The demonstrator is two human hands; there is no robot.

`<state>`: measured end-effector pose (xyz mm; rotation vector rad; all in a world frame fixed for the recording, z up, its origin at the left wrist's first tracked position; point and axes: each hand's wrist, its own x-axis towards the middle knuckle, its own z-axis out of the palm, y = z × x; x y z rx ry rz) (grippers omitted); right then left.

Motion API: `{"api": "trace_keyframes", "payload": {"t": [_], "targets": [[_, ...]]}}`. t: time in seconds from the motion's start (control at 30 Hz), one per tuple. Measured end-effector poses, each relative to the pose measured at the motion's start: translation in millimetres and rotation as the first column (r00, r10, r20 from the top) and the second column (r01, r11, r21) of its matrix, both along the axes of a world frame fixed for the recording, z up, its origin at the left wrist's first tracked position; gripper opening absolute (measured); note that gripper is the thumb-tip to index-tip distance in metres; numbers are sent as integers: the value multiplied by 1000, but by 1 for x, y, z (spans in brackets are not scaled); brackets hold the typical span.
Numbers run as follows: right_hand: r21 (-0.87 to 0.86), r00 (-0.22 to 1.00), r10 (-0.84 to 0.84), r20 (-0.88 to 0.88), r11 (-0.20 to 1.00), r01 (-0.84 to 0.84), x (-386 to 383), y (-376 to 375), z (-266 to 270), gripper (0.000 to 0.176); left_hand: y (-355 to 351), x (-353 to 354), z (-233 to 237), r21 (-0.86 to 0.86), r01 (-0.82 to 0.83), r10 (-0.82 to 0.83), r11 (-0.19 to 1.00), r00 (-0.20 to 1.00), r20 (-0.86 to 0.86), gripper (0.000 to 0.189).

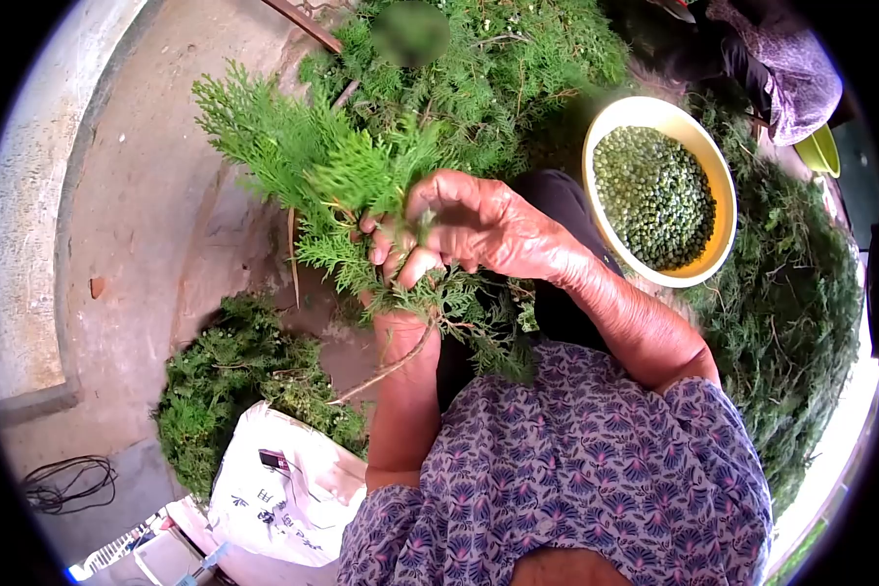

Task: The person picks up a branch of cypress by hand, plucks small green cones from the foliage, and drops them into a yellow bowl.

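A leafy green conifer branch (337, 171) is held up in front of me, its flat sprays spreading up and to the left. My left hand (397, 259) is closed around its stems, the palm partly hidden by leaves and by the other hand. A thin bare stem (391, 366) trails down across the left forearm. My right hand (493, 227) reaches over from the right, thumb and fingers curled together at the foliage beside the left fingers. Those fingertips are somewhat blurred, and what they pinch is too small to make out.
A yellow bowl (722, 210) of small round green cones (649, 195) stands to the right. Cut branches lie in heaps ahead (498, 88), at right (786, 293) and lower left (230, 381). A white sack (293, 498) lies near. Another person (791, 68) sits at upper right.
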<state>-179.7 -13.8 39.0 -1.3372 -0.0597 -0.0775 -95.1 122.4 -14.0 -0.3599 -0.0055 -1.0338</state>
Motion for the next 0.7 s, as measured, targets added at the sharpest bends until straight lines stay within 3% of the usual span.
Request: {"api": "trace_keyframes", "payload": {"t": [0.03,0.1,0.17,0.2,0.27,0.37,0.43,0.47,0.5,0.57,0.6,0.7], "targets": [[-68,998,-16,68,997,21,0,0,-7,13,0,-3,3,2,1,-1,1000,1000,-1,21],[47,992,-34,123,999,28,4,4,-12,11,-3,-13,11,24,-20,22,1000,999,-46,21],[83,999,46,11,995,-47,-4,-2,2,14,6,-5,-15,48,-70,69,996,997,15,20],[106,996,1,94,994,-11,0,1,-6,18,7,0,-20,211,-128,155,969,981,-116,20],[168,998,4,62,986,-14,-1,0,-9,18,9,1,-29,370,-158,254,916,940,-228,20],[316,1000,21,-18,949,-14,-3,0,-10,16,-5,-10,9,-31,33,-35,999,998,-59,22],[378,996,-5,-90,925,39,-6,0,-7,14,-6,-12,11,35,-34,36,999,997,-72,22],[538,973,-26,-227,830,147,-10,0,0,12,-7,-13,14,-8,-14,13,1000,996,-85,22],[645,981,4,-196,753,126,-8,-2,-9,10,-8,-14,17,-51,6,-11,999,995,-96,21],[646,990,10,-138,759,82,-8,-5,-19,10,-5,-13,10,-2,-46,45,999,991,-125,18],[641,987,-55,-151,754,140,-11,-8,-17,11,-1,-10,-2,72,-103,110,992,987,-113,18],[633,937,-264,-229,690,350,-27,-39,-27,15,-8,-17,25,-31,-59,51,998,977,-207,18]]}}
